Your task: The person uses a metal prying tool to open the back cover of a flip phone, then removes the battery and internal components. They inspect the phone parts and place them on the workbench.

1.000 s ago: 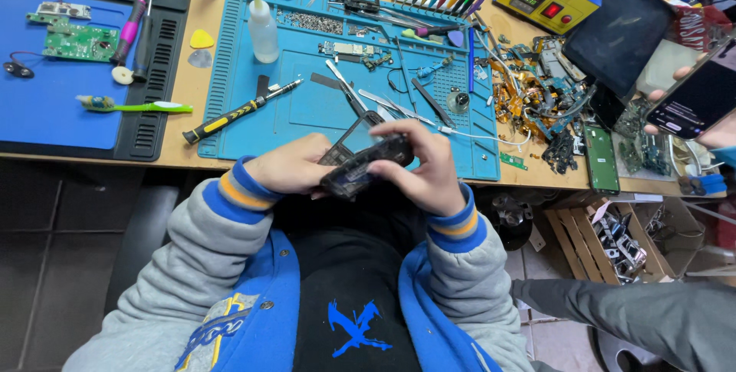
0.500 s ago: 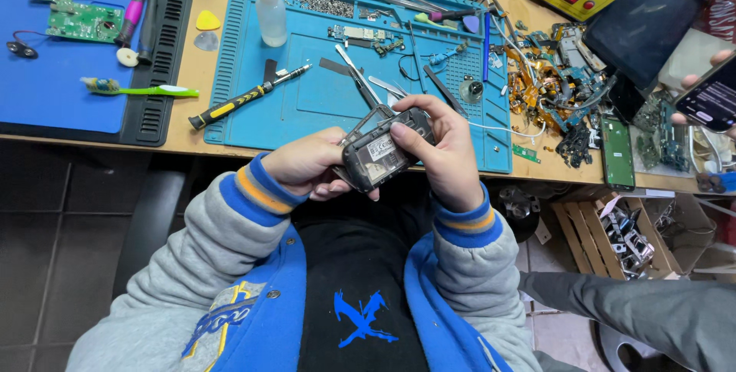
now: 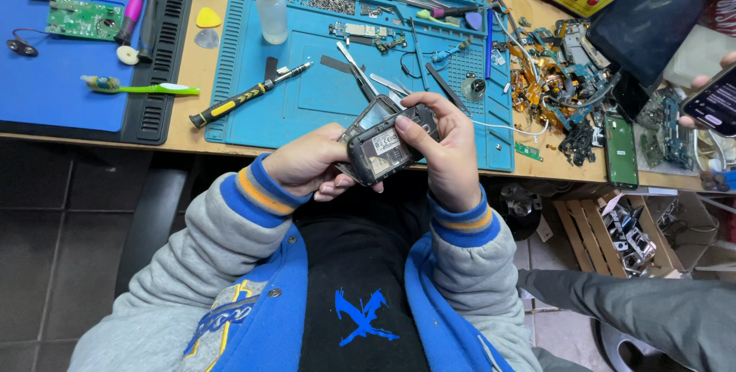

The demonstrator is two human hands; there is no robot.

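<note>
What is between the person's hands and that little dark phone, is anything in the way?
Nothing visible. The left hand cradles the dark phone from the side and below, and the right hand grips its other side, thumb on its back. Both touch it directly, held above the lap just off the blue mat.

Our left hand (image 3: 310, 163) and right hand (image 3: 445, 146) curl together before our chest (fingers bent, gripping), forearms angled inward.
</note>
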